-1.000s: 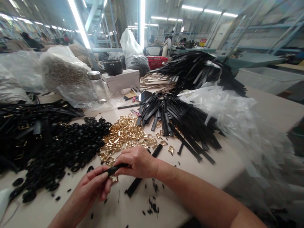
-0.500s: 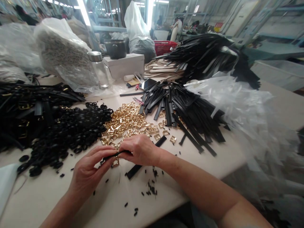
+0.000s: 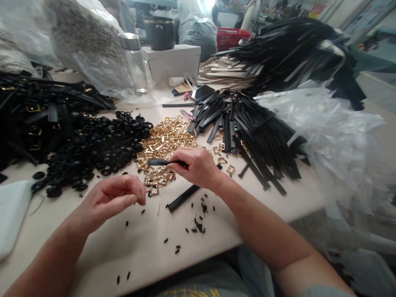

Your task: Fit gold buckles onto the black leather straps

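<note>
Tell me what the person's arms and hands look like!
The left hand and right hand are bare, with no gloves, rings or watch that I can see. The left forearm and right forearm are uncovered too. A bit of grey sleeve shows on the right arm.

Right grip (image 3: 198, 167) holding black strap (image 3: 157, 162) over gold buckle pile (image 3: 171, 134).
</note>
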Tool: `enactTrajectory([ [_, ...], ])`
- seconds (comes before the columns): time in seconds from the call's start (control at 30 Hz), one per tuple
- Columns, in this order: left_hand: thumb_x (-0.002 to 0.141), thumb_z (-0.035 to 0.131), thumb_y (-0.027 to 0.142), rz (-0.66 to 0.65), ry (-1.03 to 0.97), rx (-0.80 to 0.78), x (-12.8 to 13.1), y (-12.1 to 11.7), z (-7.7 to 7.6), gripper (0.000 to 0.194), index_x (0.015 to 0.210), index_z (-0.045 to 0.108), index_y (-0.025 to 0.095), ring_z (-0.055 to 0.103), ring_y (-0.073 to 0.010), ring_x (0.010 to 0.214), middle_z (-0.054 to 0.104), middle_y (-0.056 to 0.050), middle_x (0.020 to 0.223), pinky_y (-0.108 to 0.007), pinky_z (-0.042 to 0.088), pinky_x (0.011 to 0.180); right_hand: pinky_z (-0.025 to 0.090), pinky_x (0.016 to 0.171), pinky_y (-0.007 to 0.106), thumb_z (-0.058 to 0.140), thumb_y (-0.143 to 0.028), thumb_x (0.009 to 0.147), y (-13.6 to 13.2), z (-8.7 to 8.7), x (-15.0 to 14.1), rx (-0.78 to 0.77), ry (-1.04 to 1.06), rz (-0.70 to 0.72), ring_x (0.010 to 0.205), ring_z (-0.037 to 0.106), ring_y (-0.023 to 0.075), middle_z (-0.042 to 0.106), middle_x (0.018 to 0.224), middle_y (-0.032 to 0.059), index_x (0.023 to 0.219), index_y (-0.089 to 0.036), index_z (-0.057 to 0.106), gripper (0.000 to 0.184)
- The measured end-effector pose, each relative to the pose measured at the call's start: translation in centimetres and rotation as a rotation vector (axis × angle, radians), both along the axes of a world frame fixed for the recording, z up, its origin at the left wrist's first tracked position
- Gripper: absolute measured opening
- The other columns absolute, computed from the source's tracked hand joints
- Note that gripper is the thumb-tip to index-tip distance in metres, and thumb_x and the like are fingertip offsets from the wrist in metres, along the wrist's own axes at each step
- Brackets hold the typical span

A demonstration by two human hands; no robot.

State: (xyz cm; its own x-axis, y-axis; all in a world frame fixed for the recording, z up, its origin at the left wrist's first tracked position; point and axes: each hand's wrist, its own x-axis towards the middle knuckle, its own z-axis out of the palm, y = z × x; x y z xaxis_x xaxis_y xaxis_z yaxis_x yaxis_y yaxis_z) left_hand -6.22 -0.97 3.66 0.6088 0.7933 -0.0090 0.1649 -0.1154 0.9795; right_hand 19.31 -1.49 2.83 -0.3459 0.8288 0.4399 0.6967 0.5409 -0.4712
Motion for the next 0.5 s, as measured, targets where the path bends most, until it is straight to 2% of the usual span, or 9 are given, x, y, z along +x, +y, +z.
enactTrajectory([
  [0.03,0.083,0.066,0.038,-0.056,0.060,-0.031,-0.1,0.1,-0.1,0.023,0.070,0.071,0.020,0.061,-0.0210,0.067,0.066,-0.007,0.069,-0.031,0.051,0.063,0.036,0.062,0.024,0.053,-0.036,0.095,-0.1,0.1,0.0,0.004,0.014,0.002,0.068,0.052,0.0090,0.061,0.073,0.0005,0.080,-0.017,0.065,0.027],
  [0.07,0.083,0.066,0.041,-0.056,0.100,-0.048,-0.1,0.1,-0.3,0.026,0.070,0.071,0.019,0.061,-0.0203,0.064,0.066,-0.007,0.068,-0.030,0.050,0.060,0.036,0.063,0.024,0.052,-0.037,0.095,-0.2,0.1,-0.2,0.005,0.029,0.015,0.067,0.052,0.0088,0.061,0.073,0.0003,0.080,-0.017,0.064,0.028],
  [0.17,0.084,0.064,0.047,0.097,0.053,-0.092,0.3,0.3,-1.2,0.032,0.074,0.071,0.018,0.059,-0.0173,0.058,0.065,-0.006,0.065,-0.028,0.048,0.056,0.038,0.063,0.024,0.051,-0.039,0.096,-0.7,-0.1,-0.9,0.006,0.046,0.096,0.067,0.052,0.0085,0.061,0.073,-0.0001,0.083,-0.017,0.064,0.029],
  [0.27,0.085,0.065,0.045,0.206,-0.019,-0.154,0.9,0.4,-1.6,0.031,0.072,0.068,0.017,0.057,-0.0145,0.055,0.063,-0.003,0.061,-0.025,0.046,0.054,0.039,0.063,0.024,0.051,-0.040,0.096,-1.1,-0.5,-1.7,0.026,0.038,0.135,0.070,0.056,0.0092,0.064,0.075,0.0005,0.084,-0.018,0.065,0.029],
  [0.37,0.083,0.068,0.042,0.251,-0.071,-0.200,1.4,0.3,-1.4,0.028,0.070,0.066,0.018,0.054,-0.0125,0.053,0.061,0.000,0.059,-0.024,0.044,0.052,0.043,0.067,0.023,0.051,-0.042,0.096,-1.4,-0.7,-2.3,0.021,0.081,0.111,0.075,0.060,0.0102,0.068,0.083,0.0022,0.092,-0.017,0.067,0.029],
  [0.5,0.083,0.068,0.043,0.239,-0.061,-0.184,1.9,-0.1,-1.5,0.030,0.069,0.066,0.017,0.053,-0.0122,0.054,0.060,-0.001,0.058,-0.024,0.043,0.053,0.047,0.073,0.024,0.054,-0.045,0.095,-1.6,-0.8,-2.7,-0.011,0.129,0.106,0.083,0.064,0.0115,0.071,0.094,0.0041,0.103,-0.018,0.066,0.031],
])
